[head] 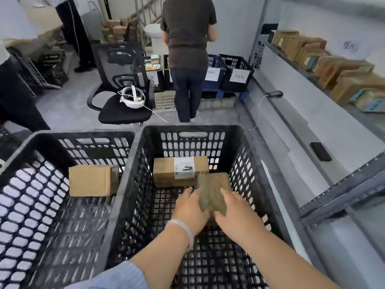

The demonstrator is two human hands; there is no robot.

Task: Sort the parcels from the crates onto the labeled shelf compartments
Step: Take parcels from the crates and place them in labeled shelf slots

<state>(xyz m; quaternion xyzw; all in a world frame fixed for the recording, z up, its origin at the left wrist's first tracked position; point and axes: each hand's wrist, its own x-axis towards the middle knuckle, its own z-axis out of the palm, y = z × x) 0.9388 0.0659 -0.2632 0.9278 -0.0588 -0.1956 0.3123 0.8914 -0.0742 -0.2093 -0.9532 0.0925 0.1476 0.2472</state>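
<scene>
While the shelf (312,113) runs along the right, its front edge passes just beside the right crate (133,184).

Left crate (62,140): touches the right crate; one brown box (89,180) sits by the shared wall.

Right crate: labelled parcel (166,172) lies against the far wall, with open mesh floor nearer.

Green parcel (212,195): mid-crate, its far end overlaps the labelled parcel.

Left hand (190,207), right hand (233,211): each grips one side of the green parcel, fingers closed on it.

Black lattice crates (245,163). A plain brown parcel (89,180); a brown box (164,172) with a white label (184,167). The green parcel (212,192) is mottled. White bangle (183,228), pale blue sleeve (116,276).
</scene>
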